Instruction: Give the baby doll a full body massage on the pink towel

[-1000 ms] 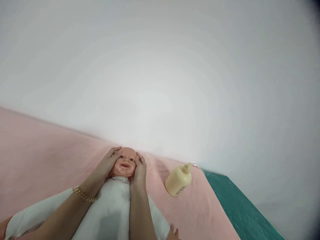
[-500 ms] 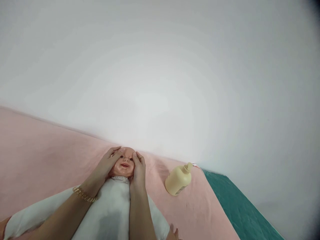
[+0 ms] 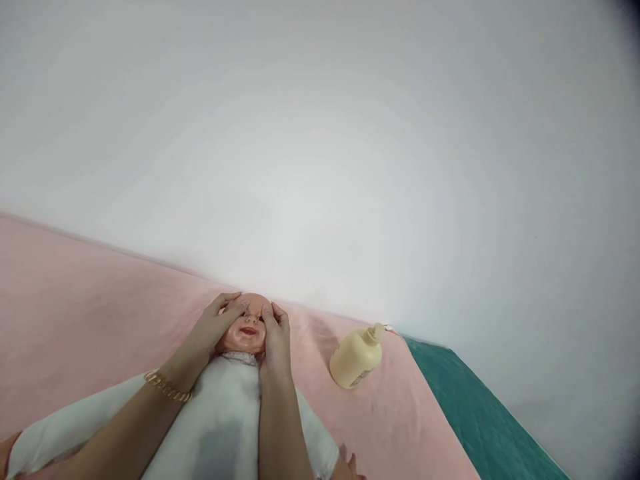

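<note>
A baby doll (image 3: 225,407) in white clothing lies on its back, its smiling head (image 3: 250,340) toward the wall. On the left side of that head, my left hand (image 3: 215,323) is curved around it, its thumb lying by the inner end of one eye. My right hand (image 3: 277,337) cups the other side, with the thumb on the brow close to the other eye. Between them the two hands grip the head. A gold bracelet (image 3: 167,387) circles my left wrist. Parts of the doll's arms and body are hidden behind my forearms.
To the right, a pale yellow pump bottle (image 3: 353,360) stands on the pink cloth (image 3: 385,427). Past the cloth's right edge shows a green surface (image 3: 480,400). A white wall (image 3: 320,167) rises directly behind the doll's head.
Both thumbs have shifted slightly inward over the doll's brow and eyes, the right one more plainly. The hands still hold the head, and the bottle stays in place.
</note>
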Tool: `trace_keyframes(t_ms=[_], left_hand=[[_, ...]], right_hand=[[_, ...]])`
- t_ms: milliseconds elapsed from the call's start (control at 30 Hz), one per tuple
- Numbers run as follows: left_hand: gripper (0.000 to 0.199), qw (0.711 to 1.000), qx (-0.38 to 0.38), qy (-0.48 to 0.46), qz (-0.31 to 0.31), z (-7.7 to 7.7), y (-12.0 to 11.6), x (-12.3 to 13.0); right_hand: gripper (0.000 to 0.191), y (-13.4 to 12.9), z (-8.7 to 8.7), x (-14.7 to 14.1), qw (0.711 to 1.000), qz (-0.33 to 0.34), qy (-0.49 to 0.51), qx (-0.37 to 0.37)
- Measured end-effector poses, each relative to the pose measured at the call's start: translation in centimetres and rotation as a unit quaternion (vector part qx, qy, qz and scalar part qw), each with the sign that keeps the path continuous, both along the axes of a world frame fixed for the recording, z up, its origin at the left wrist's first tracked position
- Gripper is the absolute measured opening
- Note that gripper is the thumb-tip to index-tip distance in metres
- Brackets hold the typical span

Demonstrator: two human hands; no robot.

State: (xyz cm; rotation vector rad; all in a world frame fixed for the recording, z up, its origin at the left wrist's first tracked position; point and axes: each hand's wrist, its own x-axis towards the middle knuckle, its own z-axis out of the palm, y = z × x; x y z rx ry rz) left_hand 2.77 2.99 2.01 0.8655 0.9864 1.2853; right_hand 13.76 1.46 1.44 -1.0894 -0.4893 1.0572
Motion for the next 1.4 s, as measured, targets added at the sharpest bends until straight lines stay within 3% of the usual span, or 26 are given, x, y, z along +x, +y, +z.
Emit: trace_keyframes(t_ms=[433,600,767,933,1200,1400], left_hand=[[0.048,0.998,0.02,-0.061,0.008,0.1,0.0,0.1],[0.048,0.997,0.004,-0.07,0.022,0.0,0.3,0.2],[0.037,0.996,0.009,-0.08,0.032,1.7,-1.3,0.3],[0.038,0.998,0.007,-0.062,0.014,3.1,-2.4,0.0],[0.061,1.0,-0.008,0.006,0.0,1.6,-1.0,0.0],[0.062,1.0,-0.009,0.001,0.006,1.1,-0.6,-0.1]], right_hand=[[0.032,0.7,-1.1,0.5,0.999,0.006,0.044,0.019],[0.028,0.6,-0.6,0.5,0.998,-0.007,0.069,0.009],[0.022,0.3,-0.1,0.3,0.996,-0.002,0.088,0.024],[0.031,0.1,-0.3,0.2,0.998,0.014,0.043,0.039],[0.05,-0.2,0.0,0.0,0.999,0.018,0.04,0.028],[0.045,0.0,-0.1,0.0,1.0,-0.006,0.024,0.012]])
